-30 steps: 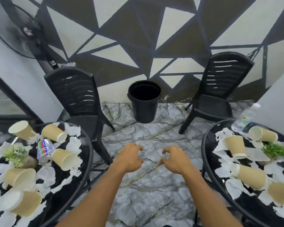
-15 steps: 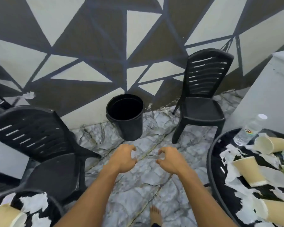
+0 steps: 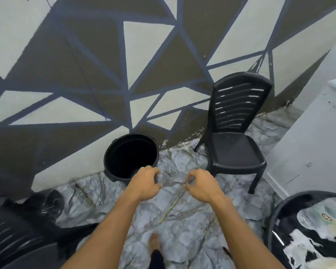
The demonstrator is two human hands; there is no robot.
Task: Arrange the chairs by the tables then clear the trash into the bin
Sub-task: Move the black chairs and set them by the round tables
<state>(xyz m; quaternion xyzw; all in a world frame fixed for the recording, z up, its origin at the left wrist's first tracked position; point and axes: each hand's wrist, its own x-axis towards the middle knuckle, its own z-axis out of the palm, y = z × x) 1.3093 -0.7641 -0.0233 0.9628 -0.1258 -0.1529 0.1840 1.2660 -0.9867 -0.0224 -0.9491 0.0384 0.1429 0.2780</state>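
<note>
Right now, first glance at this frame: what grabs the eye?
The wall painted in big grey, white and brown triangles fills the upper half. At its foot stands an open black bin, with a black slatted chair to its right on the marble-look floor. In front, the left hand and right hand reach forward empty, fingers curled; a littered round table edges in at lower right.

A small café corner: plastic chair point(image 3: 235, 133), littered round table point(image 3: 306, 226) (blurred), bin point(image 3: 131, 158), painted geometric wall point(image 3: 85, 65).
</note>
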